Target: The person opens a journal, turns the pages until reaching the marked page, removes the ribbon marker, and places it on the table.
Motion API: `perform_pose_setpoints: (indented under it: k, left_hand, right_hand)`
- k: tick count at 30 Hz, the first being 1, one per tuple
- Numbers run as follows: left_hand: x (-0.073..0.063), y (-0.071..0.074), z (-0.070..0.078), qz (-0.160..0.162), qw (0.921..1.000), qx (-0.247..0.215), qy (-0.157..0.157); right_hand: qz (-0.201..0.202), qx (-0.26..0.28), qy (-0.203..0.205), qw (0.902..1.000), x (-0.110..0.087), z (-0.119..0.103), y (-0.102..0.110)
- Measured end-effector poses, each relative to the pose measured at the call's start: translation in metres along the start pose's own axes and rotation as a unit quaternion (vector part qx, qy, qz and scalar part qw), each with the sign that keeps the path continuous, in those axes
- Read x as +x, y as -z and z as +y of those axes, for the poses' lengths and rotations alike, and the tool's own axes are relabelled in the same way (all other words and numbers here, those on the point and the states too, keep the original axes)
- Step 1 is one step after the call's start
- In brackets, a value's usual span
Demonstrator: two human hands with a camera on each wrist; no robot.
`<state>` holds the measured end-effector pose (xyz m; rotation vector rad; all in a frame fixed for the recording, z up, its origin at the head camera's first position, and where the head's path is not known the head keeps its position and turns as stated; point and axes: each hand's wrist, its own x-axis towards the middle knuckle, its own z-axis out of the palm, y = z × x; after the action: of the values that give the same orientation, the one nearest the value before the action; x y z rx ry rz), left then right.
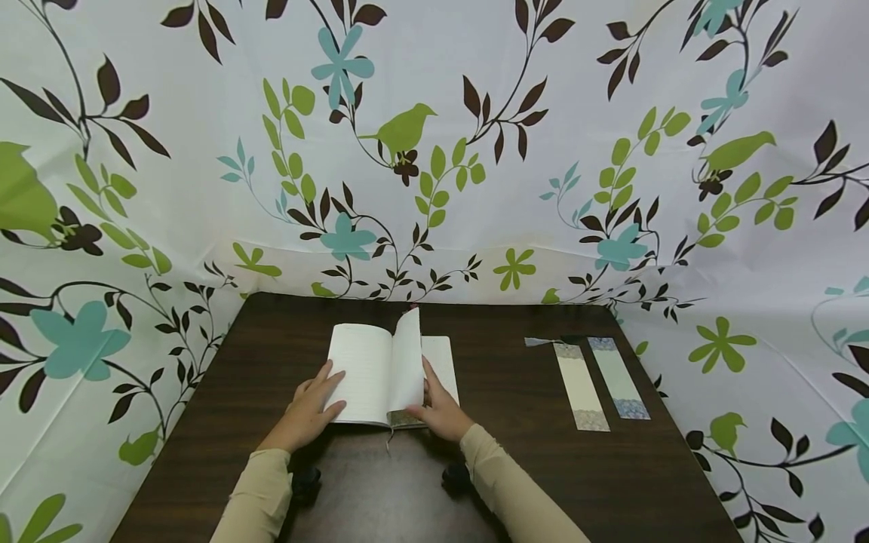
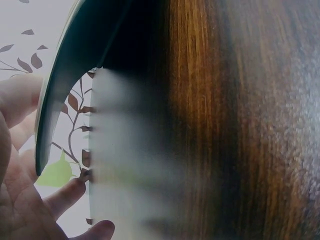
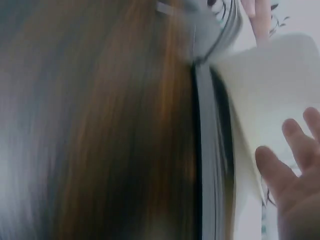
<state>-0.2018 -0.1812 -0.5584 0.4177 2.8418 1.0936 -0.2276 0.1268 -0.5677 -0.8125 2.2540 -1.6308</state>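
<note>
An open notebook [image 1: 360, 369] with ruled white pages lies on the dark table. My left hand [image 1: 307, 407] holds its left side, thumb on the page; in the left wrist view fingers [image 2: 67, 197] show on both sides of the dark cover [image 2: 47, 125]. One leaf [image 1: 407, 362] stands up near the middle, curving over. At its right edge is my right hand [image 1: 444, 411], thumb low by a patterned brownish strip [image 1: 402, 418] in the fold. The right wrist view shows that hand's fingers [image 3: 270, 167] spread and nearly straight beside a pale page [image 3: 275, 75].
Two bookmarks lie on the right of the table: a cream bookmark [image 1: 581, 385] with a patterned end and a pale green bookmark [image 1: 619, 377] with blue ends. A thin ribbon [image 1: 389, 441] hangs from the notebook. Printed fabric [image 1: 434, 151] hangs behind the table [image 1: 502, 467].
</note>
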Motion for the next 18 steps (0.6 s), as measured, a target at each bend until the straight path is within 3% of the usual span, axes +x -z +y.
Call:
perform_pose_setpoints:
  k: [3, 7, 12, 16, 18]
  left_hand:
    - [-0.001, 0.0, 0.0, 0.005, 1.0, 0.002, -0.003]
    - [0.0, 0.0, 0.001, 0.016, 0.9998, 0.0, -0.006]
    - [0.003, -0.001, 0.0, 0.044, 0.998, -0.04, -0.02]
    - [0.008, -0.001, 0.001, 0.069, 0.9908, -0.111, -0.034]
    - [0.01, 0.0, 0.001, 0.075, 0.9904, -0.112, -0.032]
  right_hand:
    - [-0.036, 0.003, 0.01, 0.9993, 0.004, -0.003, -0.01]
    - [-0.079, -0.095, 0.016, 0.9923, 0.008, -0.007, -0.021]
    - [-0.109, -0.255, 0.047, 0.9598, 0.009, -0.009, -0.031]
    - [-0.119, -0.308, 0.064, 0.9419, 0.008, -0.01, -0.035]
    - [-0.121, -0.319, 0.064, 0.9379, 0.007, -0.011, -0.036]
